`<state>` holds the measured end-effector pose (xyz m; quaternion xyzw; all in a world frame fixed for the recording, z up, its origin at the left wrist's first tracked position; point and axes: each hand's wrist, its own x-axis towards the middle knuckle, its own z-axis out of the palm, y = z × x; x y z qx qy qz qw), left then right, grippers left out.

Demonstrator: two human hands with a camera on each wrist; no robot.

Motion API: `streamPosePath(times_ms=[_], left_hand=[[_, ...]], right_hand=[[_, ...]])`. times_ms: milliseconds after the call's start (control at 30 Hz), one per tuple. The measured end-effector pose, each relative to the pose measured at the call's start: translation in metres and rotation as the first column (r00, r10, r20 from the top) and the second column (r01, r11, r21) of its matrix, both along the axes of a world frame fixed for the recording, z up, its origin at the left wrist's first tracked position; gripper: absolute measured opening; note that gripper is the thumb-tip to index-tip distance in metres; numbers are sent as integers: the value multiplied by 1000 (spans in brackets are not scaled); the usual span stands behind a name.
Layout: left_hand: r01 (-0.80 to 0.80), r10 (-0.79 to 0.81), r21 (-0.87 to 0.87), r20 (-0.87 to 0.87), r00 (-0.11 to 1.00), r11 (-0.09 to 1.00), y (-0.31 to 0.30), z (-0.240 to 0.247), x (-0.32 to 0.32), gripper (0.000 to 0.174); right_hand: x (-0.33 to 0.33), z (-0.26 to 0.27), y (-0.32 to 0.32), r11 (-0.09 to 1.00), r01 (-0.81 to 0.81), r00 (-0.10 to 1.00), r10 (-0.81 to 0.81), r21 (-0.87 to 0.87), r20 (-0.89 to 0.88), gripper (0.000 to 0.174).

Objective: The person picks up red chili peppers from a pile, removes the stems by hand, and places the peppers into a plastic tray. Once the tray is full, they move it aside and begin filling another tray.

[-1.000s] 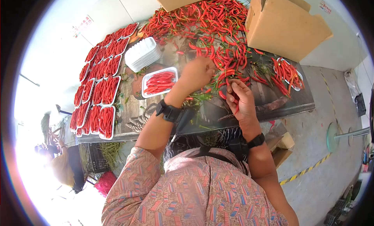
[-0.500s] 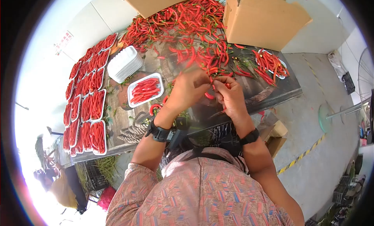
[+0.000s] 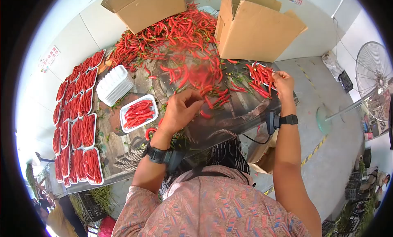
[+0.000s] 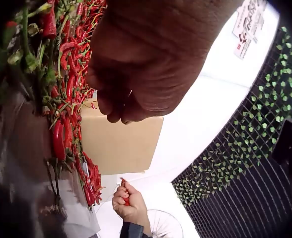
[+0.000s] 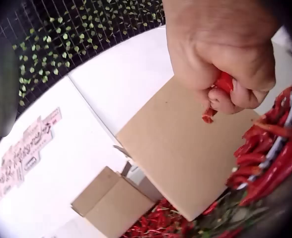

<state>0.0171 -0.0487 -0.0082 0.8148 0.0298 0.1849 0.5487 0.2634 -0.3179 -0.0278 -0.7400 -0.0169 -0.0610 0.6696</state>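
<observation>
My right hand [image 3: 284, 87] is at the white tray [image 5: 291, 114] heaped with red chili peppers [image 3: 260, 75] at the table's right end. Its curled fingers grip a red chili pepper [image 5: 224, 82], which shows between them in the right wrist view. My left hand [image 3: 180, 110] hovers by the loose chilies [image 3: 211, 98] at the table's middle. In the left wrist view its fingers [image 4: 117, 111] are curled in toward the thumb, with no chili showing between them. Left of that hand lies another white tray [image 3: 122, 120] with a row of red chilies.
A large chili pile [image 3: 163, 36] covers the back of the table beside two cardboard boxes, one left [image 3: 147, 8] and one right [image 3: 262, 30]. Stacked white trays [image 3: 114, 85] stand left of centre. Packed chili trays [image 3: 88, 130] line the left edge. A fan [image 3: 372, 69] stands beyond the table.
My right hand has moved from the middle, beside my left hand, out to the heaped tray on the right. My left hand stays over the middle near the loose chilies. The head view has shifted.
</observation>
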Motion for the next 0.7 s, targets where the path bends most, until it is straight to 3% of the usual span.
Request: streamPosePath(times_ms=[33, 67, 100, 133, 200, 233, 267, 300, 367, 433, 500, 600, 633, 700], left_hand=[[0, 0, -4, 5, 1000, 1000, 1, -1, 0, 13], [6, -7, -15, -17, 1000, 1000, 2, -1, -2, 13], [10, -11, -25, -40, 999, 1000, 2, 0, -3, 13], [2, -3, -27, -37, 999, 1000, 3, -1, -4, 13], [34, -40, -92, -72, 997, 995, 5, -1, -4, 10], [13, -17, -85, -49, 999, 996, 5, -4, -3, 10], [17, -18, -63, -17, 1000, 998, 5, -11, -1, 10], [21, -20, -38, 16, 1000, 999, 6, -11, 0, 10], [2, -2, -8, 22, 1000, 1000, 4, -4, -3, 10], [-4, 4, 11, 12, 1000, 1000, 4, 0, -4, 10], [-11, 10, -41, -24, 1000, 999, 3, -2, -4, 12], [-19, 20, -52, 8, 1000, 998, 5, -3, -5, 12], [-10, 9, -75, -7, 1000, 997, 5, -2, -6, 12], [-10, 14, -65, 65, 998, 998, 3, -6, -6, 13]], right_hand=[[3, -1, 0, 996, 37, 999, -36, -82, 11, 8], [4, -4, -1, 999, 35, 999, -35, 34, -6, 7], [1, 1, -4, 999, 31, 1000, -31, 32, -3, 7], [-2, 7, -8, 973, -65, 995, 79, 222, -58, 9], [0, 15, -14, 779, -197, 951, 299, 595, -77, 12], [1, 22, -11, 612, -236, 916, 400, 754, -38, 14], [-3, 25, -5, 476, -217, 917, 399, 852, 10, 14], [-13, 31, 4, 322, -194, 917, 396, 926, 55, 15], [-62, 55, 47, 162, 157, 883, 419, 974, -212, 13], [-96, 42, 81, 109, 195, 739, 637, 975, -219, 13], [-116, 17, 100, 208, -57, 554, 820, 976, -142, 18], [-148, 61, 127, 454, -258, 711, 687, 853, -151, 22], [-156, 87, 132, 569, -362, 788, 609, 739, -83, 25], [-161, 129, 145, 658, -445, 871, 475, 607, 123, 31]])
